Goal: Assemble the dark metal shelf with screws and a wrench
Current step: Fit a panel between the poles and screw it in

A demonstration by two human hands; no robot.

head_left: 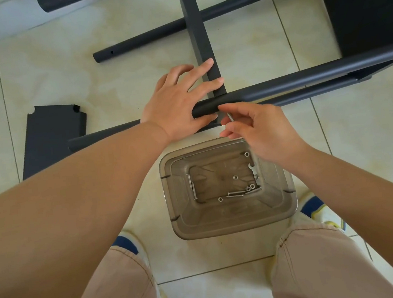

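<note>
Nearest the person, a clear plastic tub is sitting on the tiled floor between their shoes, holding loose screws, nuts and a small flat wrench. Just beyond its far rim, the right hand is pinching a thin silver screw between thumb and forefinger, tip pointing up at the end of a dark round tube. The left hand is wrapping that tube end, thumb beneath and fingers spread over the flat dark shelf edge meeting it. To do this well, the left hand should be keeping the tube and shelf holes lined up while the screw is entering straight; whether the holes align is hidden. Further left, a loose shelf panel is lying flat; further off, another tube is crossing under the shelf edge.
</note>
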